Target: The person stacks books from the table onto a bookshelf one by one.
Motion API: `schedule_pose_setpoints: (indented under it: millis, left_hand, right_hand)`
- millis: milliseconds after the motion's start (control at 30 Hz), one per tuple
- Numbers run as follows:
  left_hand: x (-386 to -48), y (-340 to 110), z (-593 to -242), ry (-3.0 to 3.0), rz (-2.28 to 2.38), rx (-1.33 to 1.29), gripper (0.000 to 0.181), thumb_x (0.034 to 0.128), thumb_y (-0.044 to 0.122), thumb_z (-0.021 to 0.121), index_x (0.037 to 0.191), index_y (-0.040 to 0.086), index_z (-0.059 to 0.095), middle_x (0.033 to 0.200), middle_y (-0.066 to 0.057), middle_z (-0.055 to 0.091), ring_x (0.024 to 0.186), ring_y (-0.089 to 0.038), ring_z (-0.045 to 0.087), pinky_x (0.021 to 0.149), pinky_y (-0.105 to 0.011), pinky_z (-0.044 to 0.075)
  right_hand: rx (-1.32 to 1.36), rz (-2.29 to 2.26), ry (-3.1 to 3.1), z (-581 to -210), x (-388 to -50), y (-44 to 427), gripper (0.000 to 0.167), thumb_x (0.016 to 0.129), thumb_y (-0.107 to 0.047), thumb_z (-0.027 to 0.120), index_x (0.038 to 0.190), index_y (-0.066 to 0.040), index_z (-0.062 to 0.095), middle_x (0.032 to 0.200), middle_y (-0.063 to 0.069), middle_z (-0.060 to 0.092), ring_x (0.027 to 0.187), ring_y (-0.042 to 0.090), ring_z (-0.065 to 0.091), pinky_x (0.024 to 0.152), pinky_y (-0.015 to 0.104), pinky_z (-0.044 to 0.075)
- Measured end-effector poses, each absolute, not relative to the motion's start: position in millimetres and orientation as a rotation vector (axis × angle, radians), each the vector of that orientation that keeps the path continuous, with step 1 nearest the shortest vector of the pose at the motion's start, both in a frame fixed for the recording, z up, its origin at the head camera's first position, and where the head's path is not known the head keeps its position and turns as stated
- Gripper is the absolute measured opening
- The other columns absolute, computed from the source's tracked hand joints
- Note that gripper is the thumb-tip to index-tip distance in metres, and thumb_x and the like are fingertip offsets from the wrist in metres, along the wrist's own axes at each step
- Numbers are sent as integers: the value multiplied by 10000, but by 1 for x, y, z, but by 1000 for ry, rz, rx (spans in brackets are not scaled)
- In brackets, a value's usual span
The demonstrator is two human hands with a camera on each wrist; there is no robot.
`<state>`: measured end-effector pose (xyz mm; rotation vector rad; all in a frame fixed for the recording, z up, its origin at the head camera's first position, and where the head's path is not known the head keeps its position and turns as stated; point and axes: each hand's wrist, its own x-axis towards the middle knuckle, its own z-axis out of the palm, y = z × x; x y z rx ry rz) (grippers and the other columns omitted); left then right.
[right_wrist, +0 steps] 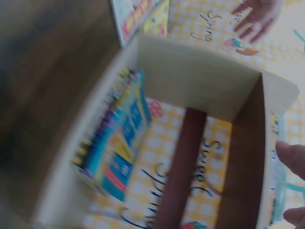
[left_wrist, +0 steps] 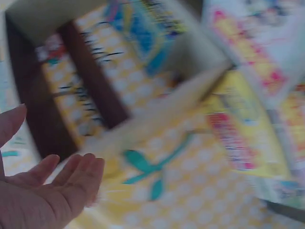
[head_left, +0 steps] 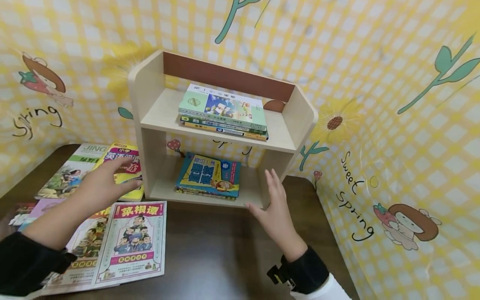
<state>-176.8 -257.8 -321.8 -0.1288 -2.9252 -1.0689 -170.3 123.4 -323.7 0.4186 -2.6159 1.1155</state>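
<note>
A two-tier wooden shelf (head_left: 151, 166) stands in the middle of the frame, with the left hand (head_left: 99, 183) at its left side and the right hand (head_left: 275, 210) at its lower right. Both hands are spread wide, thumbs apart from fingers, holding nothing — the gap between them roughly spans the shelf's width. Whether any fingertip touches a panel, I cannot tell.

The upper book stack (head_left: 225, 109) and the lower book stack (head_left: 208, 177) lie flat, one on each tier, probably because flat piles need no side support. On the table (head_left: 202, 250), a magazine (head_left: 138, 237) at lower left lies face up, its cover easily read.

That cover starts with 菜根; the yellow book (head_left: 131, 149) behind the left hand shows 小学 and 英语, and the green-banded magazine (head_left: 69, 166) beside it reads "JING". The upper stack's title is too small to read surely. The checked cloth (head_left: 337, 62) carries "Spring" at left and "Sweet Spring" at right.
</note>
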Motion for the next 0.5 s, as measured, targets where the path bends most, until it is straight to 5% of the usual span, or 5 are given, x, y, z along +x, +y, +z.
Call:
schedule_pose_setpoints:
  millis: [333, 500]
  left_hand:
    - [-156, -285, -425, -3211, -1069, 305, 1052, 834, 436, 725, 1399, -237, 146, 1302, -486, 307, 1158, -629, 370, 872, -667, 425]
    - [-150, -281, -450, -3260, -1099, 579, 1097, 764, 486, 777, 1355, -247, 214, 1174, -445, 396, 1002, -543, 473, 824, -596, 466]
  right_hand:
    - [196, 1295, -2769, -392, -144, 124, 913, 822, -210, 784, 1541, -128, 225, 1600, 169, 107, 1437, 435, 133, 1066, 636, 287]
    - [126, 1350, -2835, -408, -136, 118, 927, 820, -215, 785, 1544, -130, 213, 1604, 164, 80, 1436, 440, 130, 1060, 631, 301]
